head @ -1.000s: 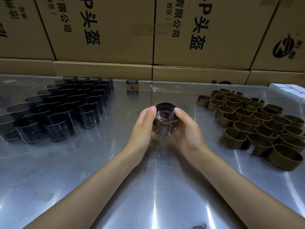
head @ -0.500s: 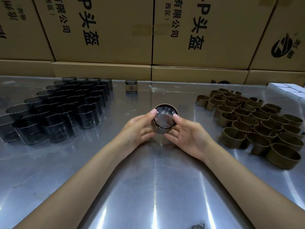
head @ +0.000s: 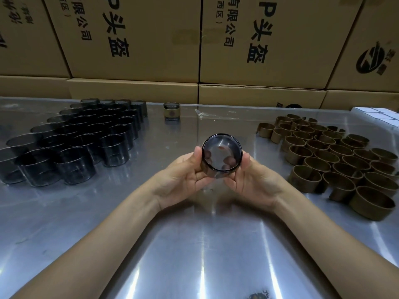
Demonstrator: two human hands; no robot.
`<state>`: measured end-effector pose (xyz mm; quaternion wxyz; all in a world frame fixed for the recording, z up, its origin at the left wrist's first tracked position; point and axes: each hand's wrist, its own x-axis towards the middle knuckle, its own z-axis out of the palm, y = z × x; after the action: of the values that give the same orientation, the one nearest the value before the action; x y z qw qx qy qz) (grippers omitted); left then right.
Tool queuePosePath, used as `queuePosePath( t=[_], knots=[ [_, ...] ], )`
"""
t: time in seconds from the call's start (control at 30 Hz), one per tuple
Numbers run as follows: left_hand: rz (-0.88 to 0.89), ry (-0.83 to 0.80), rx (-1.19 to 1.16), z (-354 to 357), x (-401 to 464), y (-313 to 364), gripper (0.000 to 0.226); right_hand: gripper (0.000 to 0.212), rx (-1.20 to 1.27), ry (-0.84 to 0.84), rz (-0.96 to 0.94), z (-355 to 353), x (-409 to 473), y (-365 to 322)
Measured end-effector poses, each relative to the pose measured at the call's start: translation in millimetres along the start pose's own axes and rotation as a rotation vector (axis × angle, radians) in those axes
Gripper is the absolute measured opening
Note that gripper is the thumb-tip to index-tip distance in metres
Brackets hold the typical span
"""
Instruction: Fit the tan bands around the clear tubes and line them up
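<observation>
Both hands hold one clear tube (head: 221, 155) above the desk (head: 194, 244). The left hand (head: 183, 178) has its grip curled round the tube's left side, the right hand (head: 253, 180) round its right.

A shiny metal table (head: 194, 244) fills the foreground. Along its far edge stands a wall of stacked cardboard boxes (head: 133, 39) printed with black Chinese characters; 1 at the right carries a round black logo (head: 370, 59). Small white boxes (head: 380, 115) sit at the table's far right corner.
</observation>
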<state>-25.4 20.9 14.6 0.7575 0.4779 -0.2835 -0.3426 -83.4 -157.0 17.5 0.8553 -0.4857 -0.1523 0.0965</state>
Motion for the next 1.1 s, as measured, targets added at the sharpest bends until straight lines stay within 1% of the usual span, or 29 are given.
queuePosePath(
  t=[0.1,0.17,0.2,0.27,0.33,0.4,0.47,0.53,0.63,0.73,0.8,0.87,0.93,1.03,1.1],
  knots=[
    [0.001,0.050,-0.021,-1,-1,4,0.054,0.056,0.006,0.014,0.015,-1,1,0],
    [-0.032,0.152,0.002,-1,0,7,0.061,0.057,-0.074,0.072,0.006,0,3,3],
    [-0.036,0.217,0.048,1,2,6,0.064,0.056,-0.131,0.138,-0.010,3,5,6],
    [0.018,0.358,0.164,13,5,3,0.061,0.048,-0.207,0.342,-0.080,15,10,14],
    [0.130,0.471,0.250,26,7,-5,0.056,0.041,-0.287,0.532,-0.187,29,13,22],
    [0.258,0.553,0.346,34,7,-11,0.055,0.039,-0.399,0.626,-0.292,38,15,24],
    [0.349,0.586,0.423,37,6,-13,0.055,0.039,-0.474,0.653,-0.360,45,15,23],
    [0.392,0.609,0.446,39,6,-13,0.056,0.045,-0.507,0.655,-0.370,48,14,20],
    [0.383,0.649,0.439,40,6,-12,0.057,0.056,-0.565,0.640,-0.334,48,13,17],
    [0.336,0.605,0.345,42,6,-13,0.063,0.056,-0.555,0.636,-0.308,47,11,16],
    [0.325,0.581,0.357,43,5,-14,0.070,0.054,-0.559,0.652,-0.304,46,10,16],
    [0.341,0.571,0.390,44,5,-15,0.074,0.058,-0.583,0.665,-0.306,46,9,16],
    [0.357,0.578,0.389,44,5,-15,0.073,0.062,-0.580,0.669,-0.302,48,9,15],
    [0.354,0.586,0.378,45,5,-14,0.069,0.053,-0.554,0.664,-0.291,50,8,14],
    [0.348,0.588,0.351,45,6,-14,0.061,0.052,-0.550,0.663,-0.282,50,8,14]
  ],
)
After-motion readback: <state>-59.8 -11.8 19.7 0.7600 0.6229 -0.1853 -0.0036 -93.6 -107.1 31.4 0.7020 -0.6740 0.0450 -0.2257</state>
